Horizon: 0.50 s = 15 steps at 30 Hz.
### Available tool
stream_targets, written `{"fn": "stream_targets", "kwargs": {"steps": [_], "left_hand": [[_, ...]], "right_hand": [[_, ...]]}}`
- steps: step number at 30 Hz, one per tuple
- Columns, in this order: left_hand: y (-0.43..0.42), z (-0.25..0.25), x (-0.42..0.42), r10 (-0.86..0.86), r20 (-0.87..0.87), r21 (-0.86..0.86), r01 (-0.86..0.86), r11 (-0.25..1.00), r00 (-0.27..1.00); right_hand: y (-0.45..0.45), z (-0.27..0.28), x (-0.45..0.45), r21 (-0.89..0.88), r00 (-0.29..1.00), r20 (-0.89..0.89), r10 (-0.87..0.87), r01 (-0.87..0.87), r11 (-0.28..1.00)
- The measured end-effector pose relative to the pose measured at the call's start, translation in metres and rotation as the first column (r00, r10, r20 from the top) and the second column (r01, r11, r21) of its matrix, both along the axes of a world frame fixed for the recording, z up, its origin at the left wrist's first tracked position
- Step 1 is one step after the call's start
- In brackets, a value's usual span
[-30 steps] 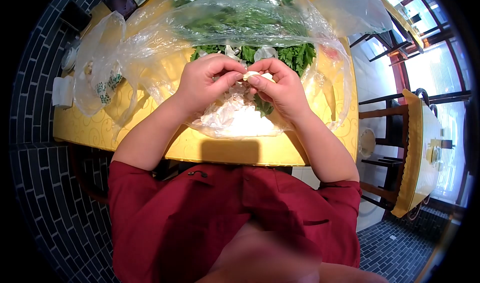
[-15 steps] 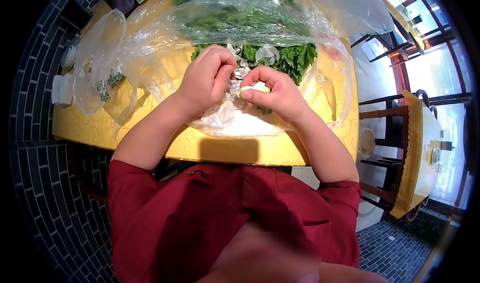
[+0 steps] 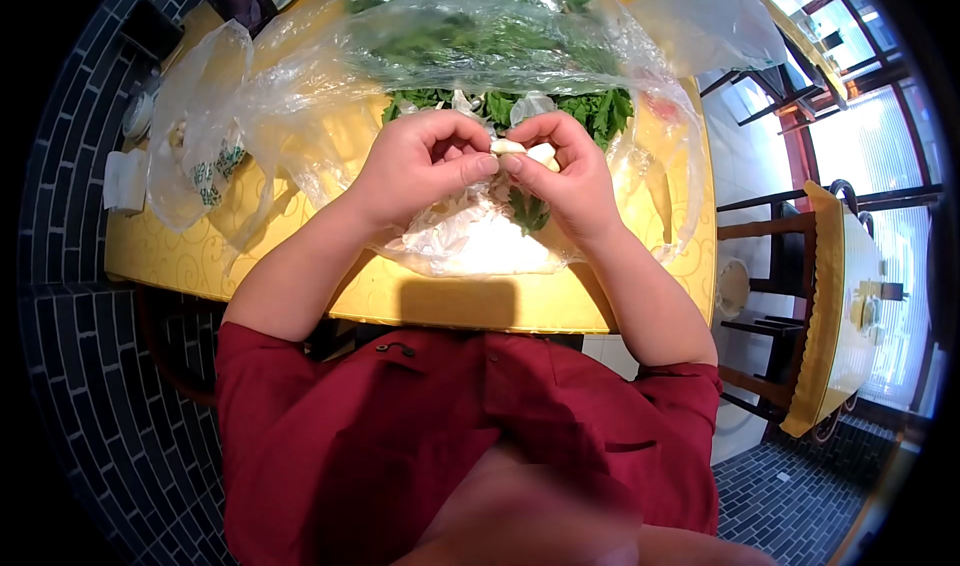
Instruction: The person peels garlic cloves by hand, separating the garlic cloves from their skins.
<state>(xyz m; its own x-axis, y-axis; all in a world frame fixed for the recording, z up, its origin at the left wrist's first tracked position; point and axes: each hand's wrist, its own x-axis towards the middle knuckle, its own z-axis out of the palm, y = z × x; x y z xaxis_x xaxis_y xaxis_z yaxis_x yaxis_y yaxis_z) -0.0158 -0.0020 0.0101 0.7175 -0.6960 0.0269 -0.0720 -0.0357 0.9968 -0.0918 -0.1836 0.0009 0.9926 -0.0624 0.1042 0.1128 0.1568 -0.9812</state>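
Note:
A pale garlic clove [image 3: 508,147] is pinched at the middle, between the fingertips of my left hand [image 3: 420,161] and my right hand [image 3: 578,181]. Both hands are closed, thumbs almost meeting below the clove. A second whitish clove [image 3: 542,153] sits tucked in the curled fingers of my right hand. Beneath the hands, papery garlic skins [image 3: 455,231] lie scattered on clear plastic, brightly lit toward the table's front. Leafy greens [image 3: 600,116] stick out just beyond my fingers, and a loose green leaf [image 3: 528,211] hangs below my right hand.
A large clear plastic bag [image 3: 300,96] covers more greens across the yellow table [image 3: 180,256]. At the left, another plastic bag [image 3: 200,156] with green print stands near a white box [image 3: 124,181]. A second table [image 3: 830,306] and chairs are to the right.
My left hand has moved right and my right hand slightly up, so their fingertips now meet at a clove. Earlier they were apart, with a clove visible only in the right hand.

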Motion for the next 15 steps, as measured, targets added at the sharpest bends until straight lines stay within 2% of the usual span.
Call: {"fn": "stream_targets", "kwargs": {"steps": [2,11,15], "left_hand": [[-0.001,0.000,-0.003,0.021,-0.023,-0.021,-0.021,1.000,1.000],[0.000,-0.003,0.000,0.052,-0.025,-0.021,-0.053,0.998,0.998],[0.000,-0.001,-0.001,0.065,-0.037,-0.012,-0.065,0.998,0.997]], "right_hand": [[0.000,-0.008,0.002,-0.219,0.993,0.115,-0.038,0.063,0.974],[0.001,-0.011,0.003,-0.254,0.995,0.092,-0.044,0.067,0.965],[0.003,-0.001,0.001,-0.103,0.998,-0.064,0.011,-0.017,0.995]]}}
